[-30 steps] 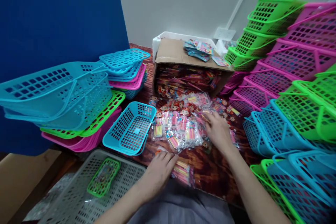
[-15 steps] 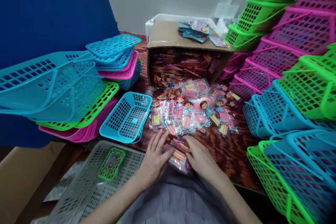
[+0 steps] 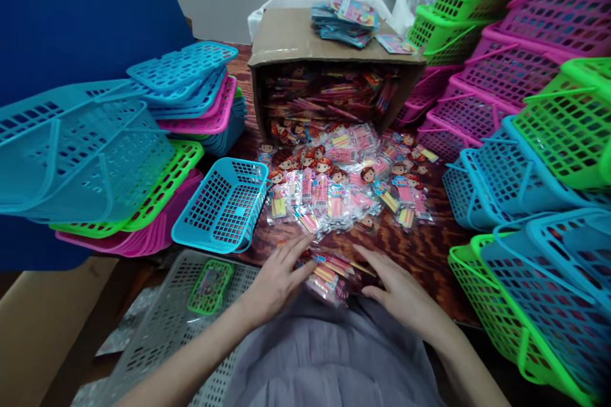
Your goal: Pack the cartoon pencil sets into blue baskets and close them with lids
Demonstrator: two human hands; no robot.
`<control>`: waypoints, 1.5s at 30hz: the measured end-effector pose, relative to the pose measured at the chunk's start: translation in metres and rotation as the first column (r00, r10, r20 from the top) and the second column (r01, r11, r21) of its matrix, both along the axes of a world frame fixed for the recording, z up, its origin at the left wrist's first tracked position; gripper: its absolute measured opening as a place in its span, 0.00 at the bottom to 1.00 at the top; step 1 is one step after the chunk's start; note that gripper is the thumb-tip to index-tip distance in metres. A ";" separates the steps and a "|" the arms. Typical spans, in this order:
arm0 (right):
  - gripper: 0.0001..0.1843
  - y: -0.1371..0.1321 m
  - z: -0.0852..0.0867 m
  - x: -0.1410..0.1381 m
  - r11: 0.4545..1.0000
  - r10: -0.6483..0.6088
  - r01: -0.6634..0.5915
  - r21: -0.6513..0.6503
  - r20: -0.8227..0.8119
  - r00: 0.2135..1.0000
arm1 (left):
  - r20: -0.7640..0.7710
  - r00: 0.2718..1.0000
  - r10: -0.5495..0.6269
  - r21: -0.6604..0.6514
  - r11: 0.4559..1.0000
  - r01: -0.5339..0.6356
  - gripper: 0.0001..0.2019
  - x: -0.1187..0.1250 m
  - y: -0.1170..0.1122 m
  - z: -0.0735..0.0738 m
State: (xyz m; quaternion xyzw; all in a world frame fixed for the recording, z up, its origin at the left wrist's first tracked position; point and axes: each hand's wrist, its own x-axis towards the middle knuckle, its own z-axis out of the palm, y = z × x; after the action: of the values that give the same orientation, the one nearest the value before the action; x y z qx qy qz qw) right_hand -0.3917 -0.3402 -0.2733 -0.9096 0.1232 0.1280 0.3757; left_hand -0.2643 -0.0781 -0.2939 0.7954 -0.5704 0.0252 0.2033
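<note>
At the table's front edge lies a small bundle of clear packets with pink and yellow sticks [image 3: 329,276]. My left hand [image 3: 281,273] holds the bundle's left side, its fingers along the far edge and its thumb over the top. To the right, my right hand [image 3: 394,286] is open, with thumb and fingers apart, beside the bundle and not holding it. Just beyond the hands is a loose heap of similar packets [image 3: 329,184] with cartoon-figure tops. An upright blue basket [image 3: 222,206] stands left of the heap.
A cardboard box [image 3: 286,38] on its side holds many packets, with flat blue packs [image 3: 346,19] on top. Stacked baskets [image 3: 520,63] rise along the right. More baskets [image 3: 86,146] pile up at left. A grey crate [image 3: 157,324] below holds a small green basket [image 3: 210,286].
My right hand has let go of the bundle and moved right, its fingers opening. My left hand stays on the bundle. The camera view has shifted slightly.
</note>
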 end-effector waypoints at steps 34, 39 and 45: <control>0.21 0.038 0.000 0.025 0.960 -0.192 0.171 0.222 0.078 0.978 | 0.179 0.983 -0.032 -0.121 0.991 0.054 0.16 -0.002 -0.001 0.001; 0.21 0.038 0.002 0.024 0.943 -0.167 0.142 0.301 0.058 0.984 | 0.154 0.988 0.000 -0.091 0.996 0.015 0.15 -0.004 -0.001 0.002; 0.22 0.039 0.019 0.027 0.963 0.002 -0.023 0.269 0.077 0.997 | 0.135 0.991 -0.023 -0.077 0.996 0.034 0.19 -0.002 -0.004 0.007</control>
State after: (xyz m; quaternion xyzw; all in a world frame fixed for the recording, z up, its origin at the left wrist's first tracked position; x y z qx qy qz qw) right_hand -0.3648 -0.3008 -0.2546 -0.8548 0.0844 0.1110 0.4998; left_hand -0.2660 -0.0824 -0.2866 0.7750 -0.5927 0.0979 0.1962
